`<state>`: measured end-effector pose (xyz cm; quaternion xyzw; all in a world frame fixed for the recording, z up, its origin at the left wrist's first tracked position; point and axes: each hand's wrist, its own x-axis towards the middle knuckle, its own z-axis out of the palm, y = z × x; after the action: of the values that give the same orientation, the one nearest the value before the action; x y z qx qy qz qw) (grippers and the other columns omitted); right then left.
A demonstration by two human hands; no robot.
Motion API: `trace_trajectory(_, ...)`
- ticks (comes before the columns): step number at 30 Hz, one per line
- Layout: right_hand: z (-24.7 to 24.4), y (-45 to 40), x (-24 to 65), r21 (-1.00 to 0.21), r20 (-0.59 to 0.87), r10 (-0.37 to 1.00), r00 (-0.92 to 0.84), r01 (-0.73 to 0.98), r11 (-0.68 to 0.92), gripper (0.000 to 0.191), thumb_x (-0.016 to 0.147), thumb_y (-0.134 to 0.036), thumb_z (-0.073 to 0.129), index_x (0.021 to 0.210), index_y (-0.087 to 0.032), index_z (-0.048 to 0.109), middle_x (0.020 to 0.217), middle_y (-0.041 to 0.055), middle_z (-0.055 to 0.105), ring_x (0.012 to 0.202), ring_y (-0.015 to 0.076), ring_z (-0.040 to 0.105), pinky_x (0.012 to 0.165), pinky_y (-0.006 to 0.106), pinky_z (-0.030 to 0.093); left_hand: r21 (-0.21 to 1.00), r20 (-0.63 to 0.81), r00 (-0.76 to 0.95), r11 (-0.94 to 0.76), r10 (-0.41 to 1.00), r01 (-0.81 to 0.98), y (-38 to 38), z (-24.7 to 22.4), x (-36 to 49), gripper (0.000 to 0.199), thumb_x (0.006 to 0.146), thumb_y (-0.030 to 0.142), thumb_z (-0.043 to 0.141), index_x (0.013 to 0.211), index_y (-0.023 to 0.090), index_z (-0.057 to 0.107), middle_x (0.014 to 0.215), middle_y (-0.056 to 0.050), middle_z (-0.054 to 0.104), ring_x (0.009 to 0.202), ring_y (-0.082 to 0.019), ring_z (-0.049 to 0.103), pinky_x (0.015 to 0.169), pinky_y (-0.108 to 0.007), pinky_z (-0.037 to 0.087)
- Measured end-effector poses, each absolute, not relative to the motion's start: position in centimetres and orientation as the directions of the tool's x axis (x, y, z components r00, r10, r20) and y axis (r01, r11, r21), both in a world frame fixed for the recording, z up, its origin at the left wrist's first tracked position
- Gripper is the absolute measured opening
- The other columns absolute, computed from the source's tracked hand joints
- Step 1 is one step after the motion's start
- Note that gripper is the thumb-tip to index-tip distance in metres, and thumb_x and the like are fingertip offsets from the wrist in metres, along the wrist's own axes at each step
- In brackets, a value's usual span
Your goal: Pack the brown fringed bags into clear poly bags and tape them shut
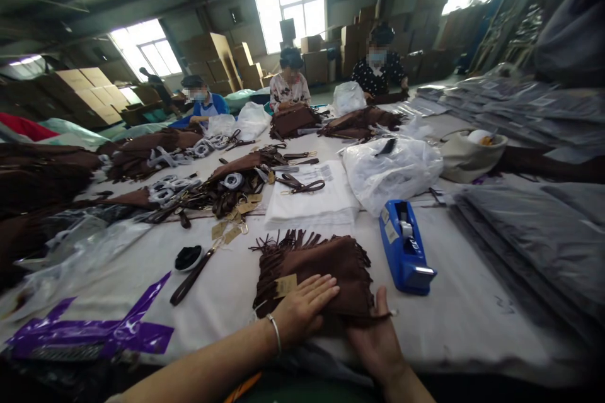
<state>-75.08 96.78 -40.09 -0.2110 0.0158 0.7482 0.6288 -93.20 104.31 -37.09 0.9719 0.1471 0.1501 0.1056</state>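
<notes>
A dark brown fringed bag (pixel 340 264) lies flat on the white-covered table in front of me, with a tan paper tag (pixel 286 285) at its left. My left hand (pixel 305 302) rests flat on top of the bag, fingers stretched out. At the bag's lower right corner is my right hand (pixel 378 340), palm up, with the edge between thumb and fingers; its fingers are partly hidden under the cloth. Right of the bag stands a blue tape dispenser (pixel 401 249). A brown wrist strap (pixel 193 277) lies to the left, beside a small dish of black items (pixel 188 258).
Behind the bag are stacked white sheets (pixel 312 204) with a strap on top, and a plastic bag (pixel 392 167). Tagged straps (pixel 236 182) pile at centre left. Purple tape (pixel 94 334) lies front left, grey packaged goods (pixel 529 245) at right. Several people sit across the table.
</notes>
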Motion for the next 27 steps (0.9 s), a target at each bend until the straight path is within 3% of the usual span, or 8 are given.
trace_trajectory(5,-39.4,100.3,-73.3,-0.321,-0.402,0.910,-0.101,-0.915,-0.243,0.085,0.074,-0.083,0.026,0.110,-0.017,0.066,0.121,0.0137,0.062,0.127,0.0294,0.044,0.107,0.054,0.030,0.220,0.233,0.918,-0.937,0.320,0.271,103.0,-37.0,-94.1,0.079,0.065,0.005,0.040,0.142,0.012,0.024,0.147,-0.010,0.035,0.139,-0.021,0.026,0.113,-0.044,0.032)
trace_trajectory(11,-38.4,99.8,-71.6,-0.451,-0.407,0.901,0.151,-0.891,-0.054,0.065,0.079,-0.074,0.034,0.110,-0.026,0.066,0.122,0.0055,0.061,0.121,0.0269,0.050,0.107,0.051,0.031,0.251,0.164,0.930,-0.926,0.329,0.283,102.2,-38.8,-93.7,0.070,0.072,0.010,0.045,0.140,0.013,0.031,0.146,-0.010,0.038,0.138,-0.022,0.028,0.114,-0.044,0.030)
trace_trajectory(13,-37.9,99.3,-71.7,-0.684,-0.303,0.918,0.255,-0.730,-0.023,0.067,0.085,-0.069,0.025,0.113,-0.022,0.064,0.122,0.0060,0.061,0.122,0.0234,0.049,0.107,0.048,0.031,0.277,0.171,0.933,-0.924,0.317,0.263,102.1,-39.1,-93.6,0.063,0.076,0.014,0.046,0.138,0.013,0.035,0.145,-0.010,0.039,0.138,-0.023,0.029,0.115,-0.044,0.029)
trace_trajectory(16,-37.8,99.3,-72.4,-0.980,-0.026,0.951,0.309,-0.194,0.036,0.068,0.088,-0.060,0.021,0.112,-0.011,0.061,0.129,0.0075,0.055,0.129,0.0142,0.039,0.109,0.033,0.023,0.313,0.198,0.933,-0.921,0.302,0.232,102.1,-39.2,-93.6,0.054,0.082,0.020,0.047,0.136,0.014,0.040,0.143,-0.010,0.042,0.137,-0.023,0.032,0.115,-0.044,0.028)
trace_trajectory(17,-38.2,99.6,-72.8,-0.999,0.049,0.964,0.260,-0.008,0.053,0.058,0.087,-0.058,0.031,0.107,-0.014,0.064,0.122,0.0087,0.061,0.127,0.0131,0.043,0.107,0.034,0.032,0.328,0.218,0.932,-0.921,0.290,0.210,102.1,-39.3,-93.6,0.050,0.084,0.022,0.047,0.133,0.015,0.043,0.140,-0.009,0.046,0.135,-0.023,0.035,0.115,-0.042,0.029)
trace_trajectory(18,-38.7,99.9,-73.2,-0.985,0.100,0.977,0.188,0.156,0.071,0.057,0.084,-0.055,0.044,0.117,-0.011,0.058,0.137,0.0055,0.047,0.134,0.0130,0.030,0.112,0.030,0.013,0.346,0.245,0.929,-0.920,0.277,0.183,102.1,-39.4,-93.5,0.044,0.085,0.024,0.048,0.128,0.016,0.048,0.135,-0.008,0.052,0.131,-0.021,0.041,0.114,-0.040,0.030)
trace_trajectory(22,-40.9,101.3,-75.1,-0.800,0.119,0.991,-0.063,0.585,0.133,0.066,0.079,-0.046,0.062,0.137,-0.025,0.039,0.148,0.0011,0.030,0.140,0.0215,0.019,0.117,0.045,0.005,0.430,0.384,0.886,-0.900,0.260,0.078,101.4,-40.0,-93.0,0.022,0.084,0.027,0.050,0.100,0.019,0.063,0.102,-0.003,0.072,0.103,-0.015,0.064,0.104,-0.028,0.043)
trace_trajectory(27,-38.9,99.9,-74.9,-0.845,0.107,0.980,-0.168,0.504,0.178,0.051,0.088,-0.044,0.050,0.136,-0.030,0.043,0.148,-0.0018,0.034,0.140,0.0236,0.020,0.117,0.047,0.011,0.583,0.465,0.818,-0.812,0.338,0.004,101.3,-37.0,-94.8,0.020,0.085,0.024,0.047,0.094,0.020,0.065,0.088,-0.002,0.074,0.087,-0.013,0.068,0.095,-0.027,0.048)
